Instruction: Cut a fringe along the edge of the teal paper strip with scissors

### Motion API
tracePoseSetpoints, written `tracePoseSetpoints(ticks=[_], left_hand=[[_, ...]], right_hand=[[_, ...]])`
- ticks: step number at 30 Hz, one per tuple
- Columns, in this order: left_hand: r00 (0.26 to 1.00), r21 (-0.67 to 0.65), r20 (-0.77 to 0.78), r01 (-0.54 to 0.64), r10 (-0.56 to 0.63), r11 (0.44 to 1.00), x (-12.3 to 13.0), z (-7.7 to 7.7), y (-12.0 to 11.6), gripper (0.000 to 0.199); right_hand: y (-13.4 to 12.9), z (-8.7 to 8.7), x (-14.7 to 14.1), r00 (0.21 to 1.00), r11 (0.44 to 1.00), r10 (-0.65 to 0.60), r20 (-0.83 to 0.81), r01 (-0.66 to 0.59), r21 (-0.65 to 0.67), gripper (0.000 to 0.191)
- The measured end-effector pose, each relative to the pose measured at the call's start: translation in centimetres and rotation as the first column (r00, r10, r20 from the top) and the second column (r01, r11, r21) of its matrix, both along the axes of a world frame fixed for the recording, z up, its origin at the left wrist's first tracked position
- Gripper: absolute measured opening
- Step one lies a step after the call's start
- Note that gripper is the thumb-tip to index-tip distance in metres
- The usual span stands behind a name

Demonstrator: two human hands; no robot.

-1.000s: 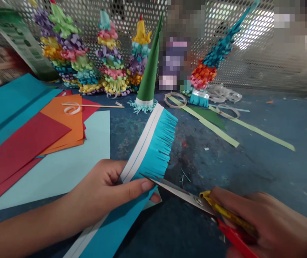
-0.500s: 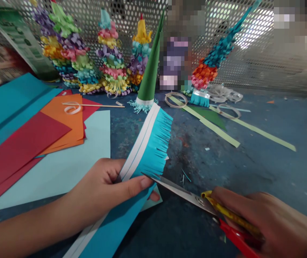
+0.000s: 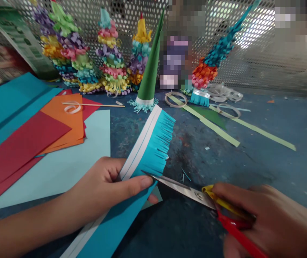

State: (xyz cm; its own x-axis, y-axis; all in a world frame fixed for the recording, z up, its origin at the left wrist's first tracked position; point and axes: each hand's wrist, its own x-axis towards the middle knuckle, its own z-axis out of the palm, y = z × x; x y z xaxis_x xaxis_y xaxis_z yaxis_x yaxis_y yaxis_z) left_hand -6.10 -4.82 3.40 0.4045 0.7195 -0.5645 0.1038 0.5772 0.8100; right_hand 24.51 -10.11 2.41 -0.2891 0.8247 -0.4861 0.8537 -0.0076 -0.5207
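A long blue paper strip (image 3: 126,218) with a white band along its left edge runs diagonally up from the bottom; its upper right edge is cut into fringe. My left hand (image 3: 116,184) pinches the strip, thumb on top and a fingertip showing past the right edge. On the right, my right hand (image 3: 266,218) is closed around the red and yellow handles of the scissors (image 3: 196,195). Their blades lie at the strip's edge, close to my left thumb tip, just below the fringe.
Red (image 3: 29,143), orange (image 3: 67,125) and pale blue sheets (image 3: 94,143) lie at left, a thin stick (image 3: 102,105) above them. A green cone (image 3: 149,79) and several colourful paper cones stand behind. Tape rings (image 3: 176,99) and pale green strips (image 3: 220,132) lie at right.
The scissor blades have closed further and shifted slightly, with my right hand a little lower. The fringed end of the strip has moved slightly to the right.
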Motion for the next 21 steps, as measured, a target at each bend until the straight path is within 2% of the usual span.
tracePoseSetpoints(ticks=[7, 10, 13, 17, 21], left_hand=[[1.0, -0.005, 0.006, -0.005, 0.005, 1.0, 0.1, 0.0, 0.0, 0.015], [0.998, 0.022, 0.063, -0.014, 0.012, 1.0, 0.1, -0.1, 0.0, 0.011], [0.998, 0.055, 0.064, 0.02, -0.023, 0.998, 0.1, -0.4, 0.1, 0.011], [0.99, 0.148, -0.049, 0.136, -0.13, 0.98, -0.3, -0.7, 0.4, 0.02], [0.979, 0.189, -0.083, 0.196, -0.183, 0.962, -0.5, -0.7, 0.6, 0.025]], right_hand=[[1.6, 0.6, -1.2, 0.991, 0.979, -0.076, -0.114, 0.052, -0.199, 0.012], [1.7, 0.7, -1.2, 0.993, 0.983, -0.082, -0.086, 0.066, -0.173, 0.027], [1.4, 0.8, -0.9, 0.999, 0.996, -0.021, -0.042, 0.018, -0.087, 0.04], [0.8, 1.0, -0.7, 1.0, 1.0, 0.008, 0.026, -0.008, 0.002, 0.031], [0.9, 1.2, -1.0, 0.999, 0.99, 0.021, -0.035, -0.026, -0.135, 0.02]])
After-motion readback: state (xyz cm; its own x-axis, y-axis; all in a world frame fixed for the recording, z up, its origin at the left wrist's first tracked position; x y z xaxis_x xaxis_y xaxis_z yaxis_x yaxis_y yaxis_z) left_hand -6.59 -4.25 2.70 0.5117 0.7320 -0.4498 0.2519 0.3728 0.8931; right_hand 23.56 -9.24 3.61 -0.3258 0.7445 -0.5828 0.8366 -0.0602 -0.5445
